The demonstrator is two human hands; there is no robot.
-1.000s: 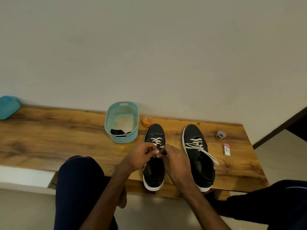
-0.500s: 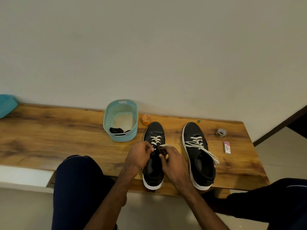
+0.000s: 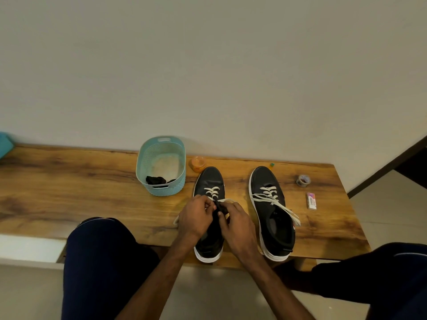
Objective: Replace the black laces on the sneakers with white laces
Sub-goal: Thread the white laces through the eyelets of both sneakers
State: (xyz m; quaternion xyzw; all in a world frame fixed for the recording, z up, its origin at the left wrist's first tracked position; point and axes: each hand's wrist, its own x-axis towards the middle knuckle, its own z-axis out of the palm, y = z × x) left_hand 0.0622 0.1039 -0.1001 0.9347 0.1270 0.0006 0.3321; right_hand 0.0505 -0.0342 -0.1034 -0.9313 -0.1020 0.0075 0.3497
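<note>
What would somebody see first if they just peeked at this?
The left hand and right hand pinch a white lace on the left sneaker at the front of the wooden bench. The right sneaker stands beside it, white laces trailing loose. Behind, a blue basket holds black laces.

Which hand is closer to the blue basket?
Left. The left hand, pinching the white lace, is down-right of the basket; the right hand is beyond it, across the sneaker.

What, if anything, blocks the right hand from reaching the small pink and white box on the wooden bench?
Probably yes. The right hand pinches the white lace on the left black sneaker, so must release first; the right black sneaker lies between it and the box, yet low enough to pass over.
</note>
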